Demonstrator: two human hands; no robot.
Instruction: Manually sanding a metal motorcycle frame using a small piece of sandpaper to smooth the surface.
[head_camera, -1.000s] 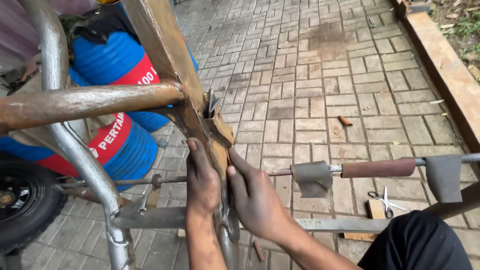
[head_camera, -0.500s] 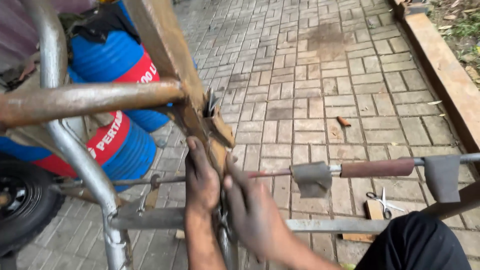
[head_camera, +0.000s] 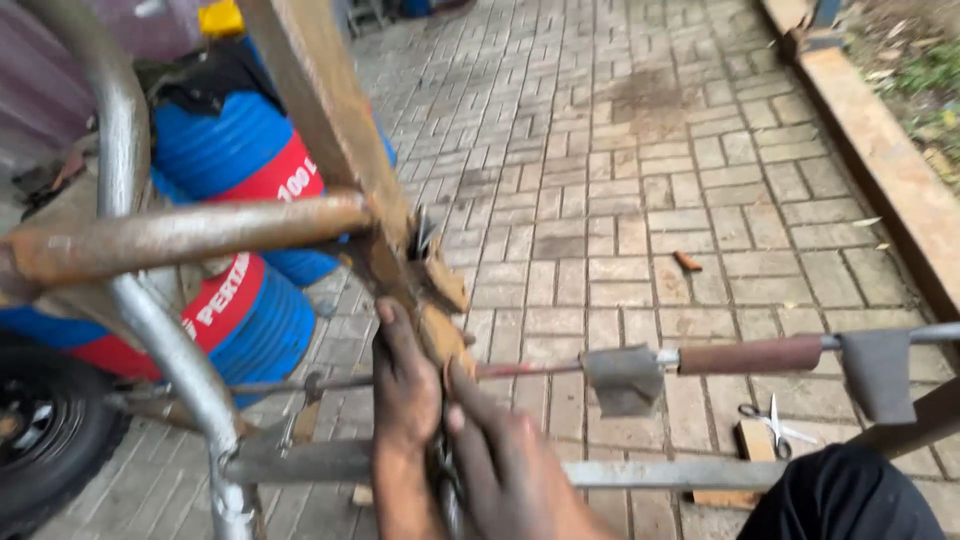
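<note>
At the foot of the slanted rusty steel bar (head_camera: 330, 130) of a welded metal frame, a torn tan scrap of cardboard-like packing (head_camera: 440, 335) is seen wedged against the metal, just below the joint where a horizontal rusty round tube (head_camera: 180, 235) meets the bar. The left hand (head_camera: 405, 390) is pressed against the bar, its grip closed on the bar's lower edge just beside the scrap. The right hand (head_camera: 505, 465) is blurred; its thumb is laid against the scrap, but whether the grip is closed on it cannot be told.

The scrap is judged light, soft and easily torn, so it is best taken near its thicker lower part, close to the bar. The bar itself is judged heavy, stiff and rough with rust, with sharp edges likely at the joint; it is safely held on its flat faces.

To the right of the bar, a thin rod with a brown sleeve (head_camera: 750, 355) runs across. Behind the bar, blue and red drums (head_camera: 240, 160) lie. Further right of the bar, small scissors (head_camera: 770, 425) rest on the grey brick paving (head_camera: 620, 150).
</note>
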